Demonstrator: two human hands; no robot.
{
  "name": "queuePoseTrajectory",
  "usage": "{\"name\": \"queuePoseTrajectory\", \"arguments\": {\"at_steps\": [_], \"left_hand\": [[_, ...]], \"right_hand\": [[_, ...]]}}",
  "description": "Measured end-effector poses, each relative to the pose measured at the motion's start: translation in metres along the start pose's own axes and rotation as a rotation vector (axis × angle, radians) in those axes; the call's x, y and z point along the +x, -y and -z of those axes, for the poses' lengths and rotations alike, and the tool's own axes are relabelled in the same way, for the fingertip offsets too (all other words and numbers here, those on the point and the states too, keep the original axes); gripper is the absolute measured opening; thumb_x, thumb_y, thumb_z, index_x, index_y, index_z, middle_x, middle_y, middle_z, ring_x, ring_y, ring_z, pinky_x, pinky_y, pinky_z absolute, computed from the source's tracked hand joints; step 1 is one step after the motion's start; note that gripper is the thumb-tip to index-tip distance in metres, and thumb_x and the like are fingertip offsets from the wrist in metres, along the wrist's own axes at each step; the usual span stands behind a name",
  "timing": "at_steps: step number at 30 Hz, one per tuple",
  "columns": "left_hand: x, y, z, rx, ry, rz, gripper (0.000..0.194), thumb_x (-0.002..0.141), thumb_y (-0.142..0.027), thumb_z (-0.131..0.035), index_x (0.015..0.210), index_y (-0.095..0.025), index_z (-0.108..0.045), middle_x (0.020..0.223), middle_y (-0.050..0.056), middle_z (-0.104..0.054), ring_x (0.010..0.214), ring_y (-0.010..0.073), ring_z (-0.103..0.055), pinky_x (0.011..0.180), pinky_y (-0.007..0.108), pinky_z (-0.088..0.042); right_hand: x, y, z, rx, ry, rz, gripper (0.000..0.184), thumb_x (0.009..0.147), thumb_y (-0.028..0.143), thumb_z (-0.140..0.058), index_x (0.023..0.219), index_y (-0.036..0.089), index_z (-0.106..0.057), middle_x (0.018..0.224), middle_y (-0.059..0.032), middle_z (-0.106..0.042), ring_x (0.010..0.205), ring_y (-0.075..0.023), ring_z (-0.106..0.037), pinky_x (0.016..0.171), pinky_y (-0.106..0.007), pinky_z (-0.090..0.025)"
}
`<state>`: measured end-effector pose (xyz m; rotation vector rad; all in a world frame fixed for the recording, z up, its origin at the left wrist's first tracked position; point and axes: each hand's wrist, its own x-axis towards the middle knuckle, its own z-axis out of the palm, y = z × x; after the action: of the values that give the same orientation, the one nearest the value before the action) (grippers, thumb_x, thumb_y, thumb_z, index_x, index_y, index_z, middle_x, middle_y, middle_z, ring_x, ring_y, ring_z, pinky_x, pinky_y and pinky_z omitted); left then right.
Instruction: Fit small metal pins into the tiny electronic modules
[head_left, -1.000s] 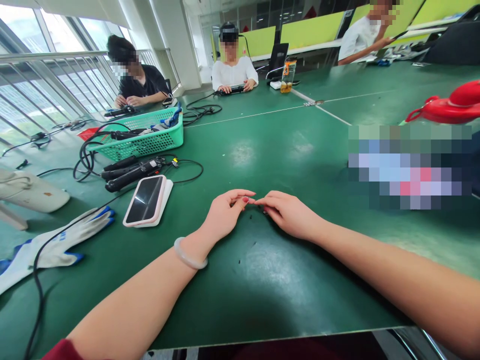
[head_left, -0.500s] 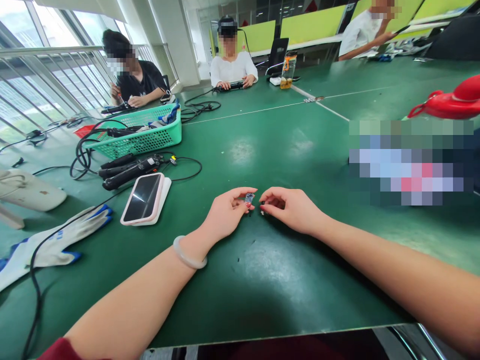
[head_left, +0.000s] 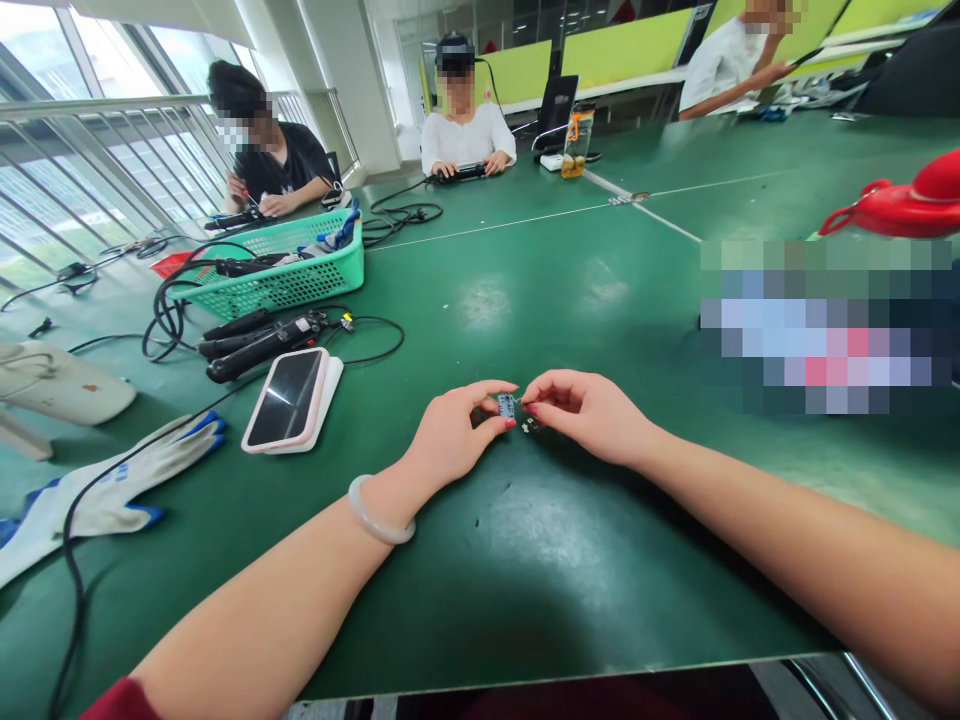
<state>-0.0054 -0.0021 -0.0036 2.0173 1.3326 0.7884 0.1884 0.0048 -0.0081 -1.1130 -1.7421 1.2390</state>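
Note:
My left hand (head_left: 454,435) pinches a small blue circuit board (head_left: 506,405) by its edges between thumb and fingers, just above the table. My right hand (head_left: 589,410) is closed beside it, thumb against fingertips. What it grips is too small to make out; something thin shows between its fingertips and the board. A few tiny light and dark parts (head_left: 529,426) lie on the green table (head_left: 540,540) under the right thumb.
To the left are a phone (head_left: 286,398), black handled tools (head_left: 262,345) with cables, a white-and-blue glove (head_left: 127,480) and a green basket (head_left: 285,270). A red object (head_left: 900,205) is at right. Several people sit around, one (head_left: 469,125) across the table.
The board in my left hand has turned to show more of its face and moved slightly right. My right fingertips have shifted closer to it, uncovering more of the small parts below.

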Motion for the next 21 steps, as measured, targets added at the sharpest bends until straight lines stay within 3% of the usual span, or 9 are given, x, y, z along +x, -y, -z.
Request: {"name": "queuePoseTrajectory", "arguments": {"at_steps": [6,14,21], "left_hand": [[0.0002,-0.0003,0.0004,0.141,-0.044,-0.057,0.034,0.077,-0.026,-0.065,0.111,-0.028,-0.066,0.083,0.000,-0.069,0.080,0.0174,-0.059,0.078,0.032,-0.045],[-0.0025,-0.0027,0.0014,0.258,-0.007,-0.137,0.035,0.080,-0.025,-0.062,0.114,-0.032,-0.064,0.086,0.000,-0.069,0.085,0.0168,-0.057,0.079,0.031,-0.046],[-0.0036,-0.0040,0.0013,0.327,-0.009,-0.187,0.039,0.081,-0.022,-0.061,0.119,-0.030,-0.061,0.086,0.001,-0.068,0.088,0.0177,-0.056,0.079,0.032,-0.046]], "right_hand": [[-0.0002,-0.0019,-0.0010,-0.075,0.014,0.044,0.014,0.074,0.029,-0.056,0.081,0.018,-0.061,0.070,-0.0002,-0.062,0.061,-0.0118,-0.056,0.061,-0.027,-0.047],[-0.0017,-0.0034,-0.0042,-0.199,-0.026,0.153,0.010,0.079,0.024,-0.054,0.087,0.023,-0.049,0.083,-0.0009,-0.068,0.072,-0.0149,-0.064,0.073,-0.032,-0.052],[-0.0043,-0.0026,-0.0042,-0.351,-0.035,0.218,0.012,0.081,0.018,-0.052,0.090,0.024,-0.046,0.083,0.0009,-0.069,0.071,-0.0144,-0.066,0.071,-0.030,-0.051]]}}
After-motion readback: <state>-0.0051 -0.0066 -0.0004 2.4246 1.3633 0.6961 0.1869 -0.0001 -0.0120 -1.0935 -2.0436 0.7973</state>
